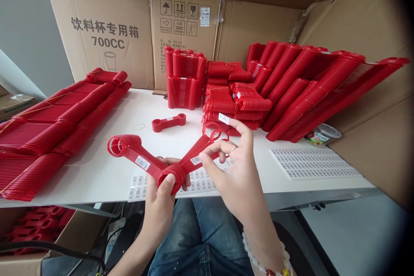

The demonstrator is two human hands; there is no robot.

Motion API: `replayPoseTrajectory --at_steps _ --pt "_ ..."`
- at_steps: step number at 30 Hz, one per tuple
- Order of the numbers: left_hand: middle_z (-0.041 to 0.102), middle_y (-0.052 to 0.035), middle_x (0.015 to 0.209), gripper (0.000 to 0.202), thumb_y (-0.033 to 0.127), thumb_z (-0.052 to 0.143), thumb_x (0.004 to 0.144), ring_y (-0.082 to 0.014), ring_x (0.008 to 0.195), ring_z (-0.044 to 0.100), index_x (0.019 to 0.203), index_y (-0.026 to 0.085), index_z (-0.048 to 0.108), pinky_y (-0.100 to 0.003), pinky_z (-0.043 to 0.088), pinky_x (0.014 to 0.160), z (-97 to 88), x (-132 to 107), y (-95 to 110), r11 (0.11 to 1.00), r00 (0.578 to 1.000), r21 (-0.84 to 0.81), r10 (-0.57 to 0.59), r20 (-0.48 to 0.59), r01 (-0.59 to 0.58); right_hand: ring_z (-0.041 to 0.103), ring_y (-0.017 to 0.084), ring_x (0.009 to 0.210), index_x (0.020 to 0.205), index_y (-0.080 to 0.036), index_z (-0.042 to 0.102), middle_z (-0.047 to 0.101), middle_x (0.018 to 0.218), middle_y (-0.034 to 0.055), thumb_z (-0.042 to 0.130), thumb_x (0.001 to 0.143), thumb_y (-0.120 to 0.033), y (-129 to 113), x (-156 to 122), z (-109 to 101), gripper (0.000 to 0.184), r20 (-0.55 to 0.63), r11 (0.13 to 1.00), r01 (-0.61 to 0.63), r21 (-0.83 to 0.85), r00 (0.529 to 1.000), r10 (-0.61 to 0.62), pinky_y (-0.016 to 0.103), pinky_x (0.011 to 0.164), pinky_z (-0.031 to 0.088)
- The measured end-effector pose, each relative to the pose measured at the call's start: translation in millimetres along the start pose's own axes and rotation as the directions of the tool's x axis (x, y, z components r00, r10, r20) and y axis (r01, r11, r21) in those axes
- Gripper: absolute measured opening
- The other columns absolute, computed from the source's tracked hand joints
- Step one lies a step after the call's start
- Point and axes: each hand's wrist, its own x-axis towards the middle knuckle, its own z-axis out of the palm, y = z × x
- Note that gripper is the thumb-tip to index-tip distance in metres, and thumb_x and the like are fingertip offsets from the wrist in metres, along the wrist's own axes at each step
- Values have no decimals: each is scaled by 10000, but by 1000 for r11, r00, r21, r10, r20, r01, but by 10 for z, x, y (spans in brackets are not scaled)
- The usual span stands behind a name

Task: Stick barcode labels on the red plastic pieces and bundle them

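Fanned out in a V, a stack of red two-ring plastic pieces (pixel 129 151) is gripped by my left hand (pixel 161 194) at its lower ring ends. A white barcode sticker (pixel 142 162) is on the left arm of the V. Another barcode sticker (pixel 196 160) is on the right arm, beside the thumb and middle finger of my right hand (pixel 236 172), which close on that piece's edge. The raised index finger of that hand carries a loose barcode sticker (pixel 223 118) on its tip. Under the hands lies a sheet of barcode stickers (pixel 137 187), partly hidden.
A short red bundle (pixel 168 122) and a rubber band (pixel 139 127) lie on the white table (pixel 106 181). Long red stacks (pixel 64 116) fill the left; piled bundles (pixel 220 99) and leaning stacks (pixel 300 82) are at the right, near another sticker sheet (pixel 313 164). Cardboard (pixel 106 17) walls the back.
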Motion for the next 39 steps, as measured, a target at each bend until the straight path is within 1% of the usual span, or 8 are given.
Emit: replayPoseTrajectory --at_steps 5,11,15,23,32,34,36,39 --pt "615 12 804 246 338 649 775 -137 659 588 884 206 473 -273 461 589 -6 6 -3 998 1000 53 16 18 -17 527 179 675 1281 -255 337 639 719 -49 591 794 -199 25 23 3 552 -1 1000 -23 11 1000 23 381 746 444" --pt "620 13 785 237 327 618 789 -149 668 590 915 213 453 -284 462 596 0 8 -3 997 1000 73 13 19 -14 515 172 672 1281 -255 345 637 710 -53 606 798 -214 43 30 1 550 3 1000 -25 16 1000 25 369 741 456" --pt "613 12 784 244 324 622 780 -150 657 588 912 212 449 -286 462 589 8 4 5 998 1000 67 7 19 -8 524 169 675 1264 -251 360 639 711 -54 610 794 -211 44 30 9 533 -7 1000 -22 -4 1000 22 365 741 452" --pt "586 16 846 235 322 632 786 -122 622 578 911 208 470 -283 469 586 4 2 -11 1000 1000 17 10 19 -11 541 168 670 1229 -246 369 640 715 -56 576 793 -195 50 23 30 486 -16 1000 -3 -3 1000 3 371 740 447" --pt "584 13 857 260 343 660 775 -113 604 569 906 205 482 -269 465 557 7 -12 1 1000 1000 2 3 12 -3 526 171 650 1199 -245 374 647 723 -54 562 795 -195 56 24 53 448 -40 999 12 -44 999 -14 391 766 433" --pt "578 16 848 265 344 668 769 -109 600 567 902 206 485 -261 461 552 11 -16 4 1000 1000 -11 -5 8 6 524 166 634 1208 -241 370 649 722 -58 550 797 -172 60 24 63 454 -44 996 29 -80 998 -33 402 786 427" --pt "574 15 846 267 344 675 763 -107 603 565 899 205 492 -253 455 548 14 -18 8 1000 1000 -23 -13 7 14 527 161 614 1234 -238 369 650 720 -60 543 799 -145 73 15 87 477 -61 989 71 -129 995 -79 409 800 418" --pt "572 11 844 258 346 678 759 -106 611 561 876 203 499 -245 447 549 15 -20 13 999 1000 -41 -19 9 19 563 171 632 1301 -244 380 663 751 -42 543 820 -114 115 -30 157 525 -121 949 195 -250 965 -231 428 832 395"
